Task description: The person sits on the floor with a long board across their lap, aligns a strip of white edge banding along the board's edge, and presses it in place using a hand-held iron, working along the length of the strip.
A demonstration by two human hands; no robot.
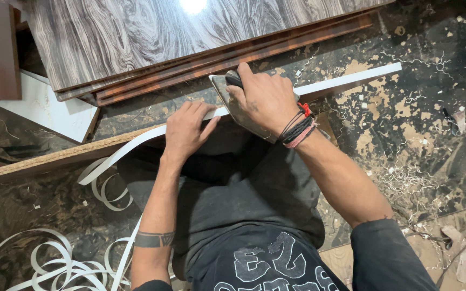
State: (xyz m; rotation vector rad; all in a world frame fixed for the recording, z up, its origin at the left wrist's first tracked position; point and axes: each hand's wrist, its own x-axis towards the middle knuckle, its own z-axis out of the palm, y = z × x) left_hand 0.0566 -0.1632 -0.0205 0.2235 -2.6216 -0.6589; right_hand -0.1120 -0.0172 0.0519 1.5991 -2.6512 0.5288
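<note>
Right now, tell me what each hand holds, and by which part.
Right hand grips the flat iron by its dark top handle. Left hand holds nothing, pressing the white edge band flat.

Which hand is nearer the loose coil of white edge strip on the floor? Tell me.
Left. The left hand presses the strip on the board edge, on the coil's side; the right hand grips the iron, farther away.

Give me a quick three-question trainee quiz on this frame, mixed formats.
1. True or false: the right hand grips a flat iron pressed on the board edge.
2. What does the left hand press down? A) white edge band strip B) a hammer C) a saw
3. Fill in: loose coils of white strip lie on the ____.

Key: 1 true; 2 A; 3 floor.
</note>
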